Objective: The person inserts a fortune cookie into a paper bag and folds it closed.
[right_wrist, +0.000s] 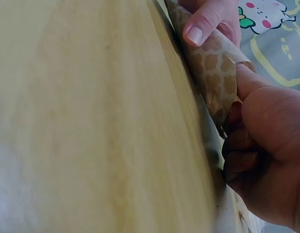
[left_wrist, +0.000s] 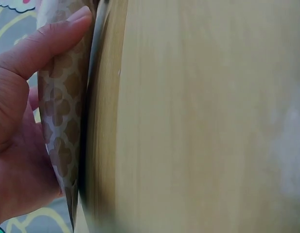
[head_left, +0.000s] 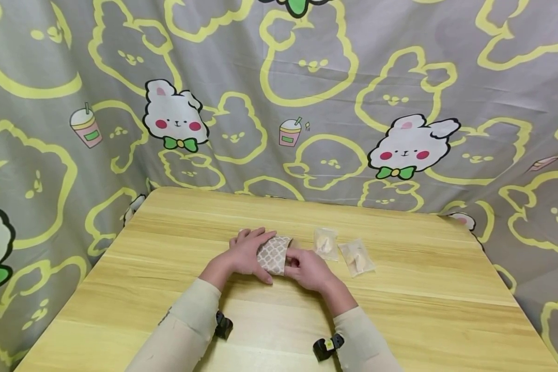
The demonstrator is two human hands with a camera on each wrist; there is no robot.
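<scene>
A paper pouch with a brown and white lattice pattern lies at mid-table, its mouth facing right. My left hand holds it from the left; in the left wrist view its thumb presses one face, and the other fingers lie behind. At the pouch's mouth, my right hand has fingers tucked in past the rim. From the right wrist, the patterned pouch covers the leading digit's tip, while several fingers curl below. I cannot tell what those hidden fingertips hold.
To the right of my right hand lie two small clear packets, one packet farther back and the other packet nearer, each with pale contents. Behind the wooden table hangs a grey patterned curtain.
</scene>
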